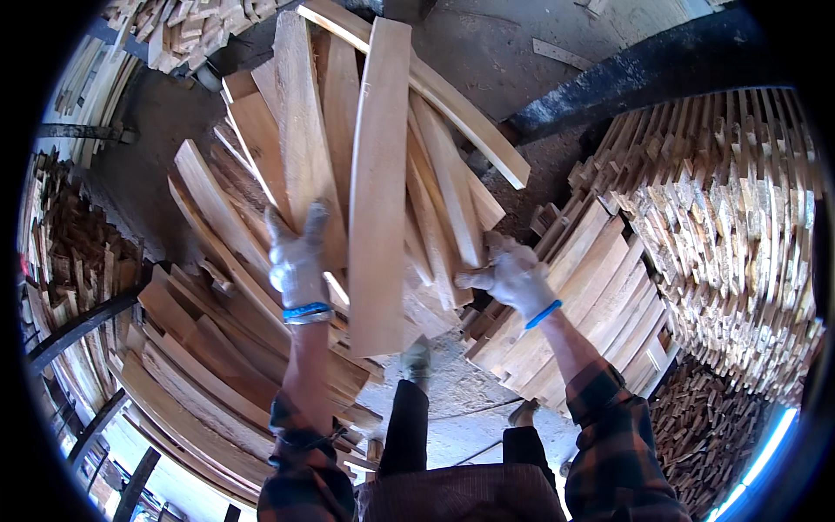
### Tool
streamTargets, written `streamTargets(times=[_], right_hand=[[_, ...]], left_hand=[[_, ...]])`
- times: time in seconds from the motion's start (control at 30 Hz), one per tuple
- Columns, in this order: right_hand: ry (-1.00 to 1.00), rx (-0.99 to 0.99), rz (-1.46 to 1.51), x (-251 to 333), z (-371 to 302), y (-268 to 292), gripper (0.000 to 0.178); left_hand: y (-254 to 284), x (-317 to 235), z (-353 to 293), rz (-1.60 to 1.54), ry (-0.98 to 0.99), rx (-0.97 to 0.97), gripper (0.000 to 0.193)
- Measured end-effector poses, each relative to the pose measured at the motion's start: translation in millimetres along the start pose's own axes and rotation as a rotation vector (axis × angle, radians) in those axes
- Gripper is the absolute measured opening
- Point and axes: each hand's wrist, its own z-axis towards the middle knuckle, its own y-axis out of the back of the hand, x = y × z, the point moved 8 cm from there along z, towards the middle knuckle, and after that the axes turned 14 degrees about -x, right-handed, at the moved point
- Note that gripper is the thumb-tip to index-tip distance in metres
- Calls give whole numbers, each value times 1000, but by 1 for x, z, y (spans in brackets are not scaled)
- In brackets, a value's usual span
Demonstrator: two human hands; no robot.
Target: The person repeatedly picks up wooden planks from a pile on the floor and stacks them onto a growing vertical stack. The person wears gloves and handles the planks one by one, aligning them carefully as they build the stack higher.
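Observation:
A loose heap of wooden boards lies before me, with one long, pale board (379,191) on top, pointing away from me. My left hand (298,265), in a whitish glove with a blue cuff, rests against the boards left of it. Its thumb and fingers are spread at the near end of a rough board (303,122). On the right, my gloved right hand (517,277) is at the near end of a narrower board (454,187). Thumb and forefinger are apart there; a firm grip does not show. A thin strip (470,122) lies slanting across the heap's far right.
Layered boards (578,304) lie by my right forearm, below a tall stack of board ends (731,235). More boards (217,365) are piled at lower left, near dark metal bars (87,326). A dark beam (644,87) runs along the back right. My shoes stand on dusty concrete (461,391).

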Motion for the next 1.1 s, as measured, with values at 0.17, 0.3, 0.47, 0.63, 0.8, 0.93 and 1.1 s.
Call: streamTargets(times=[0.17, 0.3, 0.47, 0.63, 0.8, 0.93, 1.1], right_hand=[[-39, 109, -149, -26, 24, 20, 78], [-47, 121, 210, -16, 68, 48, 53], [-46, -508, -236, 15, 200, 97, 61], [-43, -411, 47, 1, 207, 45, 75], [20, -164, 715, 6, 163, 7, 75], [-62, -300, 662, 42, 140, 18, 86], [53, -267, 505, 47, 138, 20, 85]], left_hand=[[-23, 2, -7, -166, 52, 123, 101], [-14, 7, -2, -232, 65, 99, 108], [-32, 5, -12, -290, -14, 95, 103], [-25, 7, -7, -333, -49, 92, 104], [-25, 7, -8, -378, 4, 107, 100], [-22, 5, -8, -433, 35, 164, 98], [-23, -10, -17, -502, 33, 221, 97]])
